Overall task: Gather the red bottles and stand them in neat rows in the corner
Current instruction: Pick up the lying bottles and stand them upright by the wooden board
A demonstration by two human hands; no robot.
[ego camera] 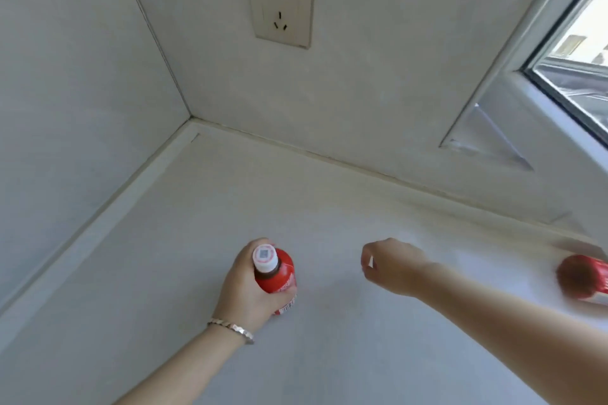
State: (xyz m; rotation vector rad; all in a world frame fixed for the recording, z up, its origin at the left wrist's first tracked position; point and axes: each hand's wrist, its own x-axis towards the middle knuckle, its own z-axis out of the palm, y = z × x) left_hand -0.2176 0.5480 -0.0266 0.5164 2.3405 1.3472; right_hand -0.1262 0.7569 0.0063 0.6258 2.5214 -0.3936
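A red bottle [279, 273] with a white cap stands upright near the middle of the pale counter [296, 194], and my left hand [241, 286] is wrapped around its left side. My right hand [393, 265] hovers to the right of it, fingers curled loosely with nothing in them, apart from that bottle. A second red bottle [580, 278] lies on its side at the right edge of the view, its round base facing me, partly cut off. The corner [192, 123] where the two walls meet the counter lies well beyond both hands.
A beige wall socket [281, 5] sits on the back wall above the corner. A white window frame [539, 99] with glass runs along the upper right. A raised white strip [131, 194] edges the counter on the left.
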